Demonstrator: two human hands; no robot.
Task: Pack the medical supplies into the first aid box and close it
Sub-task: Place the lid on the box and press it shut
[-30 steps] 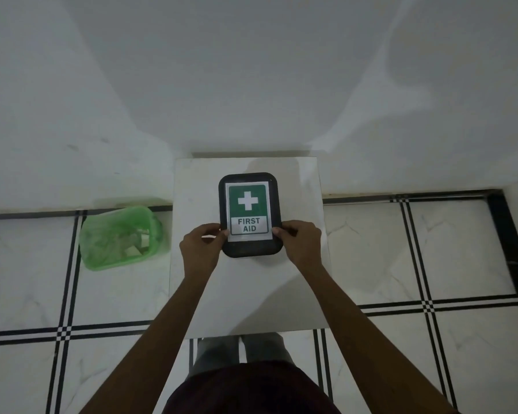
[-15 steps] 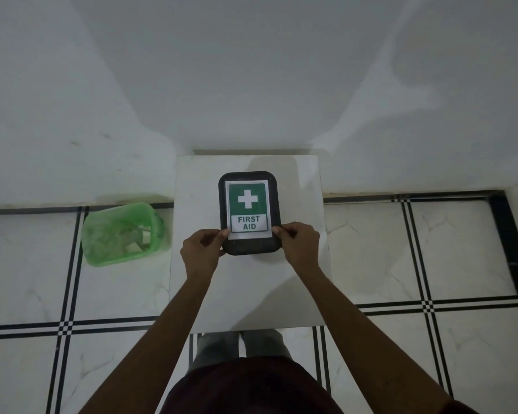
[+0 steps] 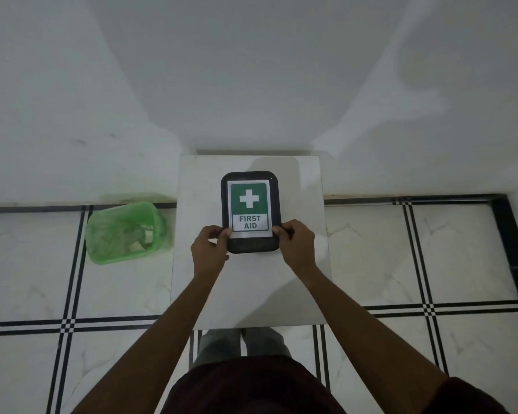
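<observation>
The black rounded-rectangular plastic first aid box (image 3: 250, 212), green-and-white "FIRST AID" label on its lid, lies flat on the small white marble-look counter (image 3: 299, 282), lid down. Left hand (image 3: 209, 251) and right hand (image 3: 297, 248) each pinch a near corner, thumbs on top, fingers curled at the rim. Looks like the closing step, i.e. seating the lid. Best approach imo: press both corners evenly, then work round the rim w/ thumbs until it's flush. No supplies visible outside. A green translucent plastic bin (image 3: 123, 233) sits on the floor, left of the counter.
</observation>
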